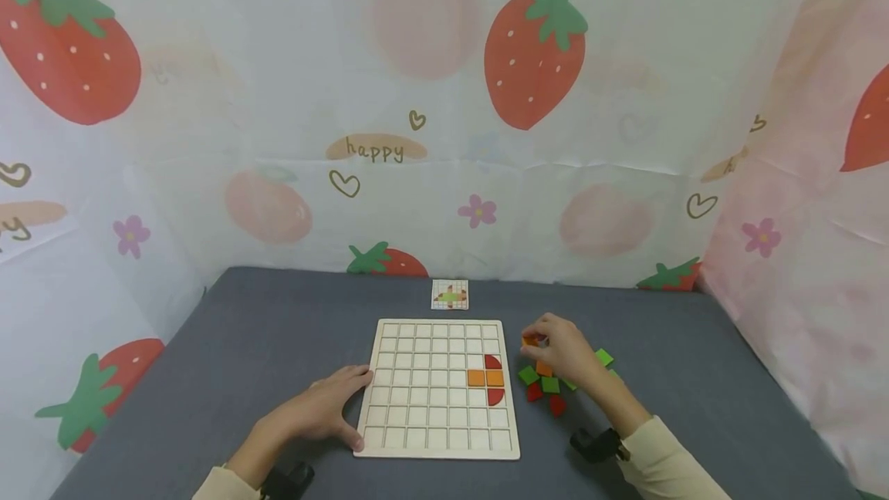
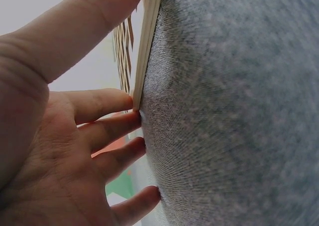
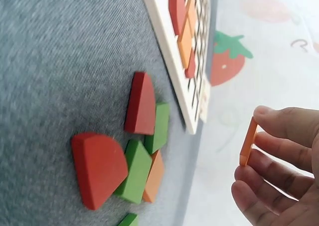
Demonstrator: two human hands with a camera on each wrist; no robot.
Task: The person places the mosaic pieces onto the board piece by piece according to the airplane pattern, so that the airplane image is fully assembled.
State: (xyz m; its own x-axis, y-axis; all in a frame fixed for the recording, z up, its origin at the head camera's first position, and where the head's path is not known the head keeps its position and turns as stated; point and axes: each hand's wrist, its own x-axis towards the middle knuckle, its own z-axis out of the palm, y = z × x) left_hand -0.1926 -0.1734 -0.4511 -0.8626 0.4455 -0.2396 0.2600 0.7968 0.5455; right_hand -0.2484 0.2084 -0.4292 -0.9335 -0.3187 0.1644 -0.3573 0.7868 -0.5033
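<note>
A wooden grid board (image 1: 417,396) lies on the dark table, holding two orange squares (image 1: 476,378) side by side and two red quarter-round pieces (image 1: 493,362) near its right edge. My left hand (image 1: 325,401) rests at the board's left side, thumb at the lower corner and fingertips along the edge. In the left wrist view its straight, spread fingers touch the board's rim (image 2: 145,51). Above the loose pieces, my right hand (image 1: 566,347) pinches an orange tile (image 3: 249,141) between thumb and fingers, raised off the table.
Right of the board lie several loose green tiles (image 1: 528,375), red quarter-round pieces (image 3: 98,170) and an orange tile (image 3: 154,177). A small picture card (image 1: 450,295) with a coloured pattern lies behind the board. Strawberry-print cloth (image 1: 444,199) walls the table's back and sides.
</note>
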